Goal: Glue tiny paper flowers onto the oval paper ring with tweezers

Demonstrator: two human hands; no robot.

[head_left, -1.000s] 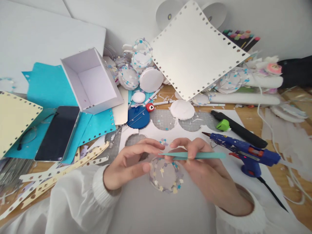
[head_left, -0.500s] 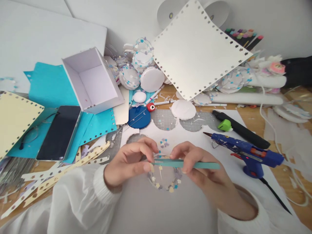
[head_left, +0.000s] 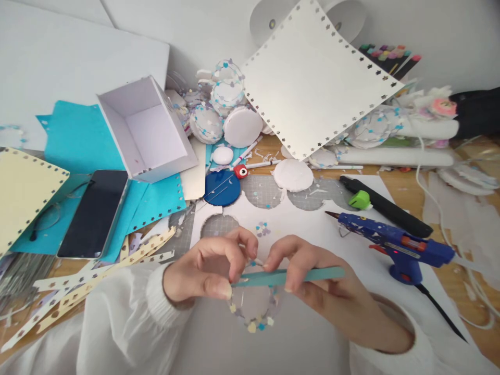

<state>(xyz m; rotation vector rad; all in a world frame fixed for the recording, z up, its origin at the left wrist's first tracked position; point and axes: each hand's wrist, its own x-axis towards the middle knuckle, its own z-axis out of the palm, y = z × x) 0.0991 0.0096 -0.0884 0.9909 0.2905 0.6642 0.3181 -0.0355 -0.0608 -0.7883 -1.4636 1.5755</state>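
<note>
My left hand point(head_left: 199, 268) pinches the upper left side of a thin wire ring point(head_left: 258, 325) dotted with small white, cream, lilac and blue paper shapes. In my right hand point(head_left: 332, 302) lies a pair of teal tweezers point(head_left: 326, 273), gripped across the fingers and slanting slightly. Their tips meet the ring near my left thumb. The right index fingertip is at the ring's far edge; whether it touches cannot be made out. Just beyond the hands, a few small paper cutouts point(head_left: 262, 228) rest on a white sheet point(head_left: 312, 234).
A blue glue gun point(head_left: 390, 242) lies at the right, beside a green-topped punch point(head_left: 360, 200). On the left are a phone point(head_left: 94, 213), an open white box point(head_left: 156, 133) and punched paper strips point(head_left: 128, 265). A cream punched sheet point(head_left: 312, 83) leans behind.
The ring has dropped lower and tilted towards me. The tweezers have shifted down and slightly left, and my hands have changed their finger positions a little.
</note>
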